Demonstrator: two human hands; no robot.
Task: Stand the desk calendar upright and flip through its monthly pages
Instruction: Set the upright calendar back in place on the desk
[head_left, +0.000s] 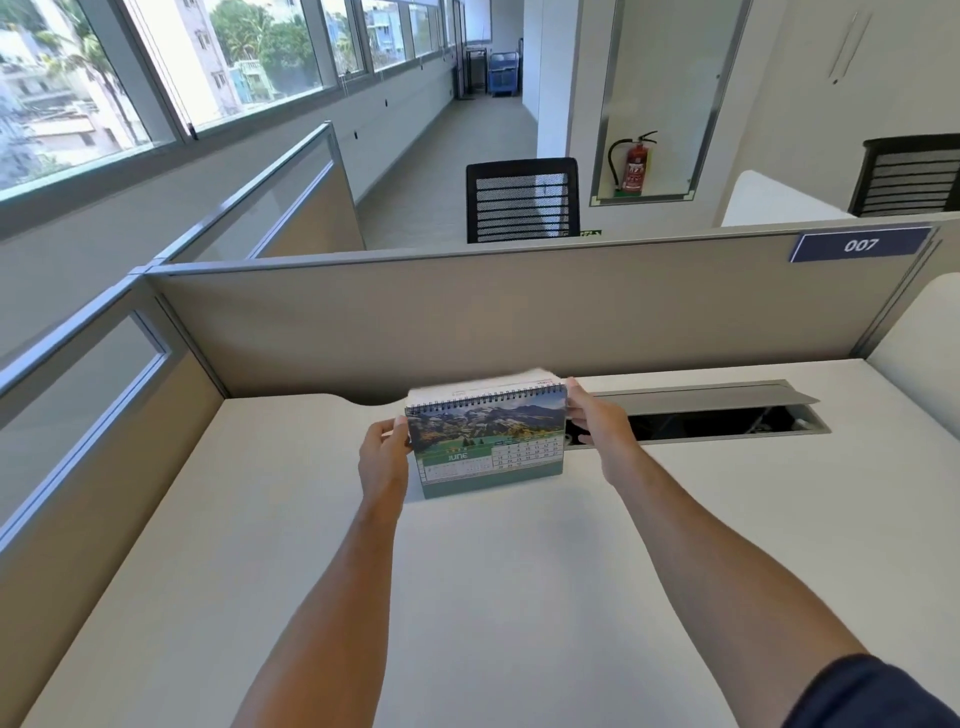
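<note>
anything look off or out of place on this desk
Only the cable hatch lid at the back of the desk is propped open, showing the dark cavity. The calendar stands upright, held by both hands.

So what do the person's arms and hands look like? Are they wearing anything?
Both forearms are bare, and so are the left hand and the right hand: no gloves, and no watch, ring or bracelet that I can see. The only clothing in view is a dark navy short sleeve at the top of the right arm. The left arm's sleeve is out of view.
</note>
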